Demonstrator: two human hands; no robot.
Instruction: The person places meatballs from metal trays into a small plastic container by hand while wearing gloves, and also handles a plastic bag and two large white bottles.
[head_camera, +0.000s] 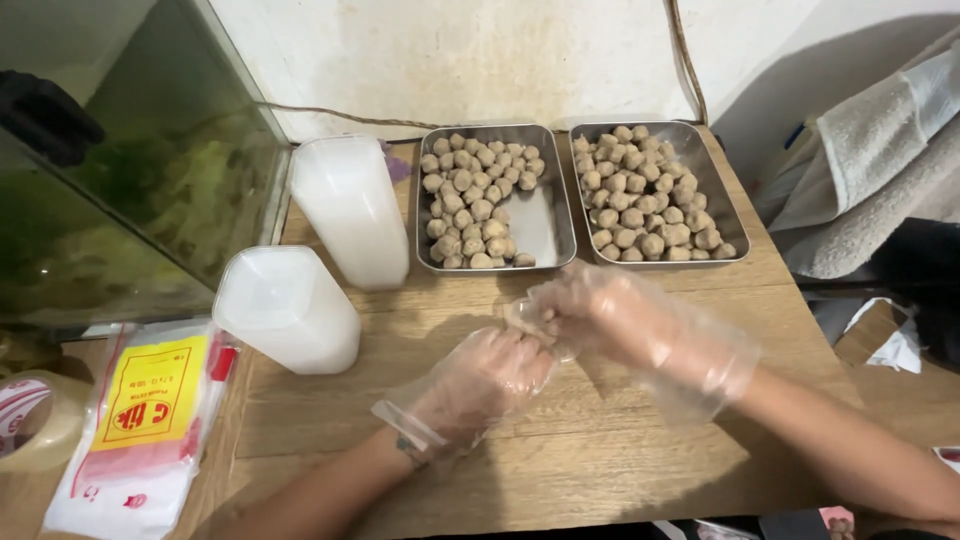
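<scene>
From my feed I count two steel trays, left tray (548, 225) and right tray (716, 190), both full of meatballs (470, 200), too many to count. Two cup stacks (350, 205) and (288, 305), one bag pack (140, 430), one tape roll (35, 420), two gloves.

My wooden desk (600, 440) abuts a stained white wall (480, 55). Glass aquarium (130, 190) at left, green inside. Grey towels (880, 170) piled right.
</scene>
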